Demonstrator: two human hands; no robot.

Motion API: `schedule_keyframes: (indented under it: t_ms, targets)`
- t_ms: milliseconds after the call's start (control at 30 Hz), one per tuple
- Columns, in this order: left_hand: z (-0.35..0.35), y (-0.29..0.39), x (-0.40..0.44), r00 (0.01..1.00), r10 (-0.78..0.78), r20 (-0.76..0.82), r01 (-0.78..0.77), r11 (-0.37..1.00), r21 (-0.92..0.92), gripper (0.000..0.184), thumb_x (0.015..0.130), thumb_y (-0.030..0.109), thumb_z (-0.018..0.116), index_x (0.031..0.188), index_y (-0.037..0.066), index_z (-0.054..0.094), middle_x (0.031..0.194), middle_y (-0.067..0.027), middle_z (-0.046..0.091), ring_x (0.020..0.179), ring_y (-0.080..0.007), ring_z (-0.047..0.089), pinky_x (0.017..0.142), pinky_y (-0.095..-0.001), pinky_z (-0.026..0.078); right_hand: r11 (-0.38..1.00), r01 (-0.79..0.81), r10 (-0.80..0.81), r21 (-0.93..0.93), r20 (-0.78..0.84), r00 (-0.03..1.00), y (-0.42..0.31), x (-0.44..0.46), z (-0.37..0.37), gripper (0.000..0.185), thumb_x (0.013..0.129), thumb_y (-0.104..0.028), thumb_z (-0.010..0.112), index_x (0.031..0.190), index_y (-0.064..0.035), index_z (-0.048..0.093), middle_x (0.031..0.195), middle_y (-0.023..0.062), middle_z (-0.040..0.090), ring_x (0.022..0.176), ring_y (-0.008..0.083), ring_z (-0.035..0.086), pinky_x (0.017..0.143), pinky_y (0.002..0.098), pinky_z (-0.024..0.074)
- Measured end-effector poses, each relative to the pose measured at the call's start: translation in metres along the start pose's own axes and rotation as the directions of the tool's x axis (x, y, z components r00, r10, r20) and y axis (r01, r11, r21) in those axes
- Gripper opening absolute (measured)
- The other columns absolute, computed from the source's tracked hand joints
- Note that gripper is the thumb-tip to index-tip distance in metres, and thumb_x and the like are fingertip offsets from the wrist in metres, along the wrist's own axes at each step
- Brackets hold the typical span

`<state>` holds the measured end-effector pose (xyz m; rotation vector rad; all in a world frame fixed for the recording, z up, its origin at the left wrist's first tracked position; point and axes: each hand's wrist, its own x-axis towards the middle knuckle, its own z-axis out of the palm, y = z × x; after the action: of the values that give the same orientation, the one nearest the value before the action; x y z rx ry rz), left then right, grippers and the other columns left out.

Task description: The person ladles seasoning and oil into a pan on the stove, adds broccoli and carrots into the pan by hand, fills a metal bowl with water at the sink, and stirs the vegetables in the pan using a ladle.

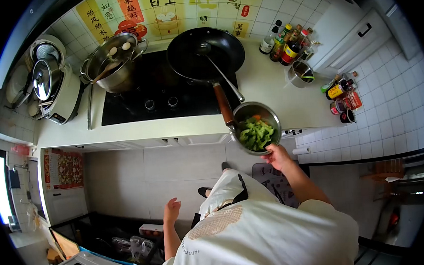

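While your right hand point(277, 158) pinches the metal bowl point(270, 114) at its five-o'clock rim, presumably keeping fingers off the greens point(257, 134), the bowl is held at five o'clock from the wok point(186, 54), near its handle point(223, 103), and your left hand point(172, 210) hangs free, fingers loosely parted.

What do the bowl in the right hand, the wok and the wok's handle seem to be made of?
Bowl: probably stainless steel, smooth; its silvery-grey wall shows soft reflections.
Wok: likely dark metal with a slight sheen; whether bare iron or coated, I cannot tell.
Handle: apparently varnished wood, judging by its reddish-brown colour.
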<state>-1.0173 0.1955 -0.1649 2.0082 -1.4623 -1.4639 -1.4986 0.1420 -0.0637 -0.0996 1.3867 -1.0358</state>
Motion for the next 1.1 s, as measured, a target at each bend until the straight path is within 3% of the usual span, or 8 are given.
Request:
schedule_keyframes:
  t_ms: [300, 600, 933, 1100]
  targets:
    - [0.050, 0.005, -0.047, 0.988, -0.099, -0.119, 0.097, 0.995, -0.024, 0.038, 0.079, 0.020, 0.060, 0.110, -0.001, 0.053, 0.086, -0.0134, 0.064, 0.076, -0.0180, 0.061, 0.070, -0.0280, 0.046, 0.988, 0.139, -0.139, 0.060, -0.014, 0.990, -0.105, 0.090, -0.030, 0.017, 0.079, -0.015, 0.046, 0.087, -0.0006, 0.052, 0.076, 0.0114, 0.061, 0.062, 0.0162, 0.061, 0.043, 0.0242, 0.0382]
    - [0.136, 0.148, -0.037, 0.991, -0.030, -0.133, 0.006, 0.984, -0.178, 0.041, 0.082, 0.019, 0.057, 0.117, 0.000, 0.047, 0.099, -0.0151, 0.060, 0.089, -0.0179, 0.057, 0.077, -0.0288, 0.045, 0.986, 0.120, -0.128, 0.114, 0.071, 0.989, -0.187, 0.205, -0.037, 0.017, 0.079, -0.012, 0.044, 0.086, 0.0018, 0.050, 0.072, 0.0143, 0.060, 0.057, 0.0169, 0.060, 0.041, 0.0223, 0.0427]
    - [0.174, 0.171, -0.063, 0.968, -0.116, -0.222, 0.068, 0.975, -0.213, 0.043, 0.082, 0.023, 0.059, 0.117, 0.002, 0.048, 0.100, -0.0162, 0.060, 0.091, -0.0215, 0.058, 0.080, -0.0309, 0.045, 0.995, 0.096, -0.099, 0.027, 0.146, 0.984, -0.229, 0.263, -0.052, 0.017, 0.081, -0.013, 0.045, 0.080, -0.0001, 0.055, 0.070, 0.0109, 0.062, 0.055, 0.0145, 0.059, 0.041, 0.0219, 0.0451]
    - [0.170, 0.174, -0.066, 0.970, -0.110, -0.219, 0.064, 0.976, -0.210, 0.042, 0.081, 0.023, 0.059, 0.116, 0.002, 0.048, 0.100, -0.0158, 0.060, 0.093, -0.0216, 0.058, 0.080, -0.0312, 0.045, 0.997, 0.024, -0.042, 0.078, 0.226, 0.973, -0.231, 0.239, -0.048, 0.032, 0.083, -0.033, 0.053, 0.082, -0.0008, 0.055, 0.070, 0.0097, 0.062, 0.056, 0.0144, 0.060, 0.043, 0.0215, 0.0455]
